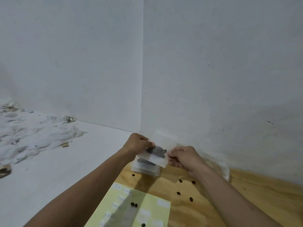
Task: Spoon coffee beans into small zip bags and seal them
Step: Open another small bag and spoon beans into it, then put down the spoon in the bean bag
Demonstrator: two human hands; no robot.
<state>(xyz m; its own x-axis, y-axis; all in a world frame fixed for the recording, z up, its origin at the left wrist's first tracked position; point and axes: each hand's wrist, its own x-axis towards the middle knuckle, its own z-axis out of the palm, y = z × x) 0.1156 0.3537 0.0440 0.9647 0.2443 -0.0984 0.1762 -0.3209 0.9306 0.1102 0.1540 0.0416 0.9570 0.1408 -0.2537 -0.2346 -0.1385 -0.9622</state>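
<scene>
— Zip bag (156, 155) with coffee beans (157, 151) in it, see it? It's held up just over the far edge of the wooden surface (213, 202), close to the wall corner (141, 95).

— Who's got hold of it?

— Both hands. The left hand (138, 142) pinches its left end, fingers (151, 143) curled tight on the plastic. The right hand (183, 157) pinches the right end the same way, fingers narrow, nothing else in them.

— And under the bag?

— A small stack of other clear bags (146, 170), lying flat on the wood right below it. I can't tell how many.

— Any spills?

— Loose beans (180, 180) scattered over the wood near the right wrist, and a few more on a pale yellow sheet (147, 210) closer to us. That sheet carries whitish labels (162, 203).

— What's that shine by the wall?

— Crumpled clear plastic (224, 169) beyond the right forearm. Off to the left, a rumpled white cloth (32, 133) on the white floor.
</scene>
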